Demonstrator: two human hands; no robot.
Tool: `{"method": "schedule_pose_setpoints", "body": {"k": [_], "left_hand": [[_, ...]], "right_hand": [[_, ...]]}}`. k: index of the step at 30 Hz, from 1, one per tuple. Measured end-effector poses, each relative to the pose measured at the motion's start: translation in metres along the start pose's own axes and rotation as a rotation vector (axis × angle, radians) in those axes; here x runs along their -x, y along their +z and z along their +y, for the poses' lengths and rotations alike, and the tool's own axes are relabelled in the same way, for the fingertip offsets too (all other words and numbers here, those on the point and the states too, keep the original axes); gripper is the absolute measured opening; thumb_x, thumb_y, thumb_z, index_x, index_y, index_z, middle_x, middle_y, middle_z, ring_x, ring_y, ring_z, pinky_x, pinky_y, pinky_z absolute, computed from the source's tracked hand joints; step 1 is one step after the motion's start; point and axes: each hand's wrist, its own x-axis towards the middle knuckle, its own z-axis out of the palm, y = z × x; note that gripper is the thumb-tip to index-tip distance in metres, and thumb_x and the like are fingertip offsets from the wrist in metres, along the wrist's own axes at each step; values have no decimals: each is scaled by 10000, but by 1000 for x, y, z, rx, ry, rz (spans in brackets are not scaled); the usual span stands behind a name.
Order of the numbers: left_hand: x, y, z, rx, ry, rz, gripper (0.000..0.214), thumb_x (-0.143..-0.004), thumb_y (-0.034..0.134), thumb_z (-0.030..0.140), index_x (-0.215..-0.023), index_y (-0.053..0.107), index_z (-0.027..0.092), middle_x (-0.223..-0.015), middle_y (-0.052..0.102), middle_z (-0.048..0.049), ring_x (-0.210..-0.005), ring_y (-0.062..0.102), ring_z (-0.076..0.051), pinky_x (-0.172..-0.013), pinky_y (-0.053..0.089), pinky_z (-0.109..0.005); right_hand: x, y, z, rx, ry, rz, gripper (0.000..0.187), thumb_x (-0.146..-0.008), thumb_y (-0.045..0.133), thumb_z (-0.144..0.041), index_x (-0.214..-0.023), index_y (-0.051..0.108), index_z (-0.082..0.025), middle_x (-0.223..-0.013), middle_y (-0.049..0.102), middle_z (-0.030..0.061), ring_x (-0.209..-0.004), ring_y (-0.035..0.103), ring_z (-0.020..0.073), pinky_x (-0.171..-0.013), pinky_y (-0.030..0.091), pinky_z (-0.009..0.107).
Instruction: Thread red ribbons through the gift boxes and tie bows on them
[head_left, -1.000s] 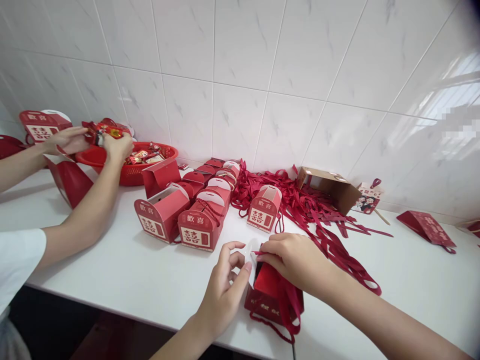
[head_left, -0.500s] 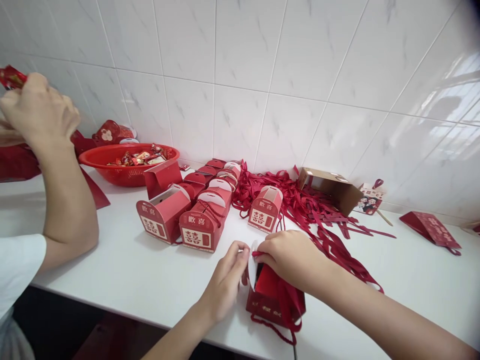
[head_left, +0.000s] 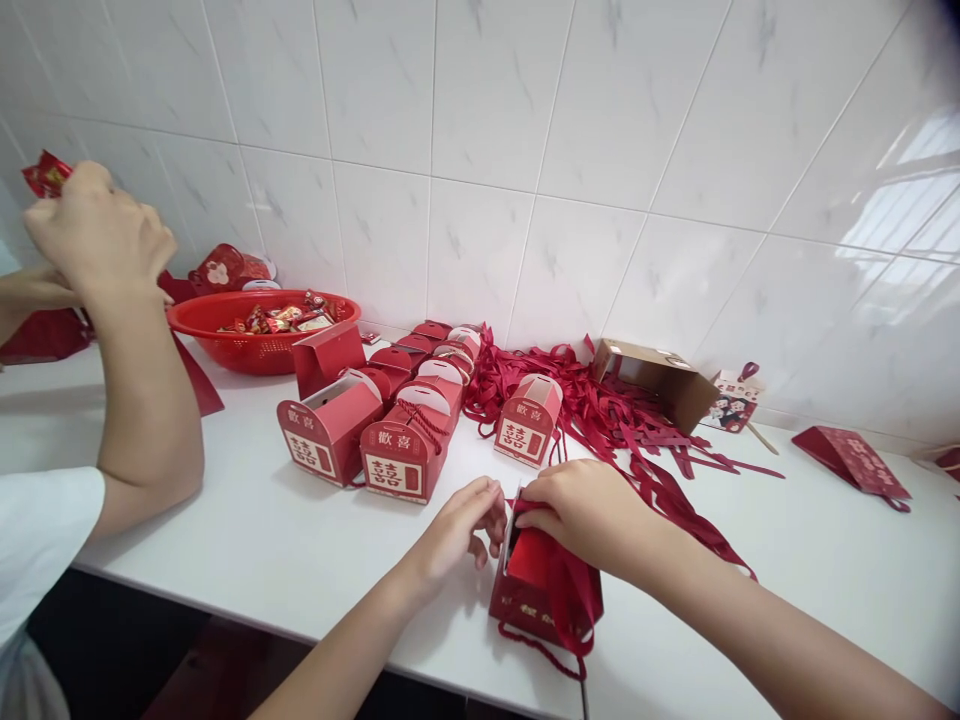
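A dark red gift box (head_left: 536, 600) lies at the front of the table, its pale end flap upright on the left. My right hand (head_left: 581, 505) is closed over its top, pinching a dark red ribbon (head_left: 577, 590) against the flap; the ribbon's loose length drapes over the box. My left hand (head_left: 461, 530) is just left of the flap, thumb and forefinger pinched at the short ribbon end poking out there, with the other fingers curled. Twisted red cord hangs from the box's near side. Behind it stands a finished-looking red box (head_left: 527, 420).
Rows of red boxes (head_left: 397, 460) stand left of centre. Beyond is a red basket (head_left: 225, 345) of wrapped sweets. A ribbon heap (head_left: 551, 375) spills from a cardboard box (head_left: 652, 375) by the tiled wall. At left, a co-worker's hand (head_left: 94, 225) holds a red packet.
The pale flap has tipped closer against the box. My left fingers have bent inward beside it, while my right hand stays on the ribbon. The co-worker's hand has moved slightly right.
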Motion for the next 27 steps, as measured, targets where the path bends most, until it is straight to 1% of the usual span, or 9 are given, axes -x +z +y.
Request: {"method": "schedule_pose_setpoints", "body": {"k": [6,8,10,13,16,19,21,24,27], "left_hand": [[-6,5,9,-183,65,27,318,-864,440,465,-713,433,186,-598,406,54,-504,396,-83,-484,305,-203],[-6,-1,7,-356,113,81,318,-869,419,459,-696,422,193,-582,395,54,-520,402,-98,-520,320,-221],[0,-13,2,-683,102,174,304,-873,398,417,-664,408,197,-592,432,32,-564,440,-128,-553,316,-245],[20,-41,-10,-1271,-142,291,253,-850,372,304,-628,430,198,-648,534,-39,-602,503,-191,-557,271,-290],[45,-72,-15,-1492,-333,331,253,-851,330,267,-645,462,204,-710,598,-89,-638,568,-244,-555,274,-311],[56,-89,-8,-1476,-391,430,181,-808,406,291,-658,472,212,-711,618,-75,-640,580,-251,-544,309,-310],[50,-84,-1,-1337,-220,462,155,-795,457,346,-719,494,216,-772,625,-59,-707,585,-238,-589,372,-304],[27,-55,8,-946,74,349,266,-836,442,485,-824,516,229,-895,602,-27,-828,567,-200,-719,424,-274],[3,-20,9,-618,162,215,303,-893,352,508,-832,466,234,-858,531,5,-860,526,-168,-795,400,-251]], "right_hand": [[-4,3,-2,-17,-8,10,189,-853,569,-316,-757,695,-212,-751,703,42,-732,657,215,-606,412,274],[2,1,3,-78,-3,72,181,-840,593,-372,-851,696,-223,-827,701,41,-800,651,227,-644,433,290],[13,-1,11,-160,49,149,268,-843,576,-444,-978,670,-232,-942,685,48,-870,634,230,-682,450,306],[38,-3,30,-274,176,175,329,-892,468,-480,-1062,620,-243,-1034,648,51,-877,614,211,-703,462,324],[64,4,46,-396,285,85,370,-895,416,-531,-1065,605,-263,-1072,631,44,-884,607,204,-719,471,333],[80,21,54,-516,363,16,431,-885,388,-584,-1088,596,-266,-1130,618,50,-958,593,225,-756,469,343],[82,34,54,-589,388,14,454,-892,370,-586,-1106,589,-250,-1148,617,59,-1002,580,232,-799,457,350],[77,49,50,-699,381,50,443,-906,356,-564,-1054,600,-225,-1096,635,64,-985,578,222,-783,448,331],[68,58,45,-832,385,69,406,-901,389,-542,-920,602,-197,-956,652,60,-862,591,195,-704,446,301]]}}
